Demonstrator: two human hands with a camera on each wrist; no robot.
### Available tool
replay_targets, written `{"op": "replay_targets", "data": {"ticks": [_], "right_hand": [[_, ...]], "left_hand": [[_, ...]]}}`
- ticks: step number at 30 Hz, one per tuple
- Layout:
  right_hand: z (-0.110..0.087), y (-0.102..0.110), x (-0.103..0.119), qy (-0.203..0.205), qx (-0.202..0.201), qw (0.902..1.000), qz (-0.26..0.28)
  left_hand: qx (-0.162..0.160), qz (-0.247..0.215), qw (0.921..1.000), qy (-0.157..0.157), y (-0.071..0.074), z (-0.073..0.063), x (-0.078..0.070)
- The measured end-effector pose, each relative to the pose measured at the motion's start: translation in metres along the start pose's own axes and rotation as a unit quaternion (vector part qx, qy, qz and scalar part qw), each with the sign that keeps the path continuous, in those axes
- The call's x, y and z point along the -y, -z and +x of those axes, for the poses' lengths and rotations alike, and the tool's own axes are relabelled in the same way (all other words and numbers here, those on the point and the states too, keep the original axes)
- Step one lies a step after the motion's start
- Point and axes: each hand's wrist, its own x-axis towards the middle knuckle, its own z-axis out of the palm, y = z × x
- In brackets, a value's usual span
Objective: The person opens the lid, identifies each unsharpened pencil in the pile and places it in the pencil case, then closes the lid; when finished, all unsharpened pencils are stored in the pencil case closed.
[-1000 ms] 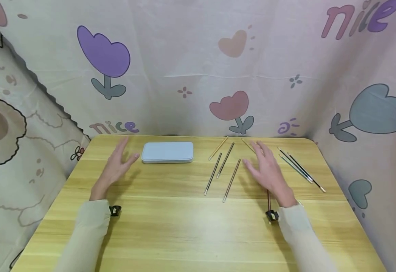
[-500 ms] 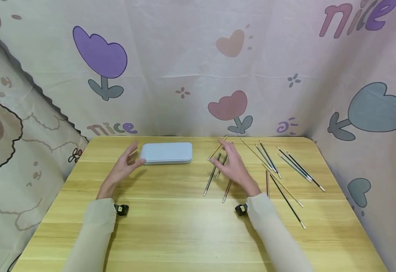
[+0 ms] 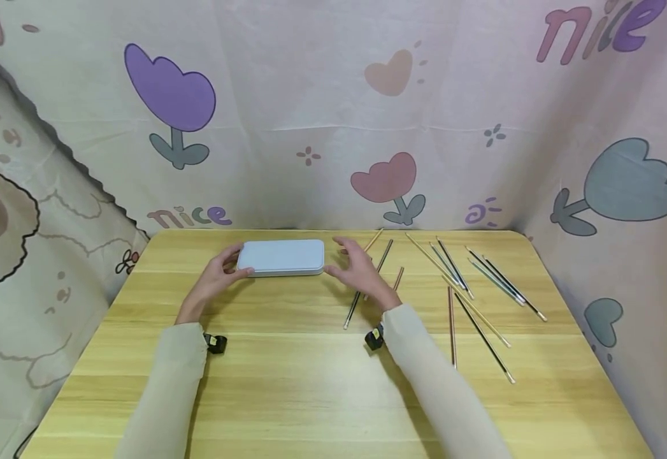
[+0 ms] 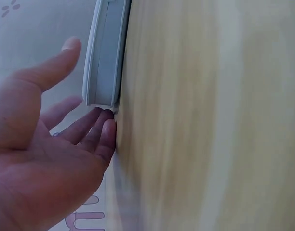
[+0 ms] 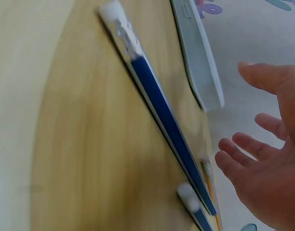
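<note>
A flat, pale blue pencil case [image 3: 281, 256] with rounded corners lies closed near the table's back edge. At its left end is my left hand [image 3: 214, 284], the thumb by the front corner. In the left wrist view, loosely bent fingertips [image 4: 108, 127] are close against the end of the case, whether touching I cannot tell; the thumb stands away from it. My right hand [image 3: 358, 271] hovers just off the right end, thumb and fingers spread with nothing between them. Below that hand lie a dark blue pencil [image 5: 162, 108] with a white eraser and a few others, partly hidden.
Several more pencils lie scattered on the right of the wooden table [image 3: 287, 395], including a yellow pencil [image 3: 479, 313], a reddish-brown pencil [image 3: 451, 328] and a black pencil [image 3: 488, 341]. A patterned curtain [image 3: 287, 83] hangs behind the table and along both sides.
My right hand has moved left from above the pencils to the case's right end. The left hand has shifted right and closer to the left end. The case lies where it was.
</note>
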Motion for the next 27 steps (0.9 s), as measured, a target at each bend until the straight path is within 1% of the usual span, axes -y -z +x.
{"op": "replay_targets", "data": {"ticks": [3, 5, 7, 13, 17, 22, 27], "right_hand": [[0.007, -0.007, 0.003, -0.039, 0.024, 0.9987, 0.021], [0.011, -0.012, 0.003, -0.063, 0.030, 0.9969, 0.035], [0.015, -0.016, 0.004, -0.079, 0.030, 0.9955, 0.042], [0.025, -0.023, 0.004, -0.078, 0.025, 0.9950, 0.057], [0.026, -0.023, 0.005, -0.079, 0.020, 0.9955, 0.048], [0.021, -0.021, 0.007, -0.070, 0.027, 0.9965, 0.038], [0.008, -0.021, 0.009, -0.052, 0.040, 0.9977, 0.015]], "left_hand": [[0.000, 0.015, 0.9998, 0.010, 0.001, 0.002, -0.001], [-0.002, 0.024, 0.9996, 0.017, 0.001, 0.003, -0.001], [-0.004, 0.027, 0.9994, 0.022, 0.001, 0.004, -0.001], [-0.012, 0.027, 0.9993, 0.023, -0.003, 0.005, -0.002], [-0.016, 0.015, 0.9996, 0.017, -0.005, 0.004, -0.003], [-0.006, 0.013, 0.9996, 0.026, -0.007, -0.001, -0.006], [0.001, 0.010, 0.9993, 0.037, -0.009, -0.014, -0.010]]}}
